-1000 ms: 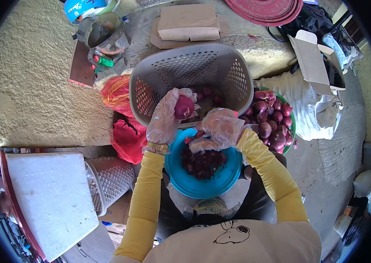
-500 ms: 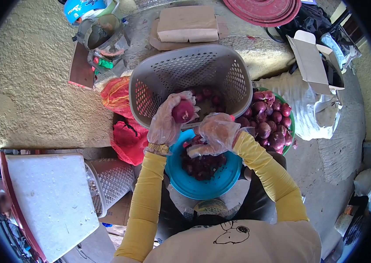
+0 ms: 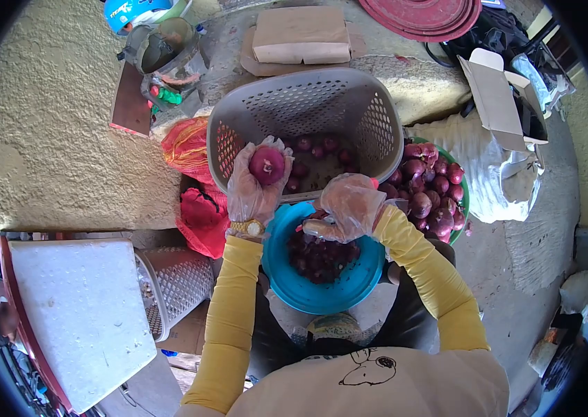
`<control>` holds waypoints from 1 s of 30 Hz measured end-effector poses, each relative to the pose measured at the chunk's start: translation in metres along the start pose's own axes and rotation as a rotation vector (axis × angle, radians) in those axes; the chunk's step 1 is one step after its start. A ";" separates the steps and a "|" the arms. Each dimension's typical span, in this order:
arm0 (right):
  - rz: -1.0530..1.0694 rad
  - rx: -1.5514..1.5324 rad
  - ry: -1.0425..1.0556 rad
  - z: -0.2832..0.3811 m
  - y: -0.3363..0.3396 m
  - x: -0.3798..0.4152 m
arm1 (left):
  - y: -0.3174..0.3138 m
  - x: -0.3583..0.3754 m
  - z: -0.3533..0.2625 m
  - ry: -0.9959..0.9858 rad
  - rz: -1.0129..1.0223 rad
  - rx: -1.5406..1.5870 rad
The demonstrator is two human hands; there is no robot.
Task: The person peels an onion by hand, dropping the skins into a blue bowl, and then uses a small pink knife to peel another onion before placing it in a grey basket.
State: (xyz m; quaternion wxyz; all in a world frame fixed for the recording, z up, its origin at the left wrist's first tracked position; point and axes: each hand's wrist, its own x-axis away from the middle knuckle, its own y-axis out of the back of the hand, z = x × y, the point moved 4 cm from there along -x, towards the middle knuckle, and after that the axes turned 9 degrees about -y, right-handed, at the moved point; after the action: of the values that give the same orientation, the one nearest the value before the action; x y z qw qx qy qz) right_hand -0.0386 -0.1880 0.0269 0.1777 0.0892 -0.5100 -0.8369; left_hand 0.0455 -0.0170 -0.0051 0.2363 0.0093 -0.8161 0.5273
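**Peeled onion held over the basket**

The left hand (image 3: 255, 184), in a thin clear glove, has its grip clenched around a red onion (image 3: 267, 165), fingers curled up behind and beside it. The onion sits at the near left rim of the grey basket (image 3: 377, 125), just above the rim's edge, with its smooth purple skin facing the camera. A gold watch (image 3: 247, 227) shows at that wrist, above a yellow sleeve.

The right hand (image 3: 349, 206), also gloved, hangs over the far rim of the blue bowl (image 3: 349, 288). Its fingers are curled inward and something slim lies under them pointing left, but what it is cannot be told, nor whether the grip truly holds it.

The blue bowl rests on the person's lap and holds a heap of dark red peelings (image 3: 320, 256). The grey basket stands just beyond it, tilted toward the person, with several peeled onions (image 3: 311, 149) lying in its bottom. To the right of the basket, touching its side, a green tub (image 3: 462, 201) is piled with unpeeled onions.

Left of the basket lie a red mesh sack (image 3: 184, 149) and a red bag (image 3: 203, 219). Farther left near the person's knee stands a small white basket (image 3: 179, 278), and beside it a white foam slab (image 3: 75, 313). An open cardboard box (image 3: 499, 97) lies on the ground at the far right.
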 end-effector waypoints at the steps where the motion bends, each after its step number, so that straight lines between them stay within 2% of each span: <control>1: -0.038 0.007 0.013 0.000 0.003 0.000 | 0.001 0.000 0.000 -0.019 -0.027 -0.012; 3: -0.074 0.014 0.025 0.002 0.009 0.000 | 0.005 -0.005 0.001 0.001 -0.013 0.013; 5: 0.063 0.115 -0.019 0.005 0.015 -0.001 | 0.009 -0.007 0.002 0.021 0.001 0.037; 7: 0.113 0.135 -0.007 0.009 0.018 -0.002 | 0.005 -0.005 0.004 0.052 0.079 0.010; 12: 0.175 0.154 0.022 0.006 0.015 0.001 | -0.003 -0.001 0.009 -0.017 0.071 -0.119; 18: -0.035 -0.163 -0.118 -0.006 0.015 -0.003 | -0.011 0.008 0.015 -0.019 0.157 -0.242; 20: -0.203 -0.281 -0.169 -0.011 0.023 -0.002 | -0.003 0.004 0.019 -0.017 0.183 -0.270; 24: -0.324 -0.230 -0.305 -0.015 0.030 0.000 | -0.003 0.004 0.028 -0.141 0.328 -0.338; 26: -0.292 -0.145 -0.356 -0.013 0.037 0.000 | -0.006 0.006 0.030 -0.183 0.373 -0.401; 28: -0.259 -0.060 -0.409 -0.015 0.040 -0.001 | -0.011 0.010 0.033 -0.226 0.492 -0.619; 30: -0.214 0.000 -0.419 -0.020 0.040 -0.003 | -0.013 0.011 0.033 -0.192 0.528 -0.689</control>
State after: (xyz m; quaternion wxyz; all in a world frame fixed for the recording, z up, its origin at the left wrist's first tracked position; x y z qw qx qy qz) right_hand -0.0215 -0.2198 0.0528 -0.0216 -0.0330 -0.5234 -0.8512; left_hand 0.0270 -0.0484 -0.0008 0.0062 -0.2298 -0.9368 0.2637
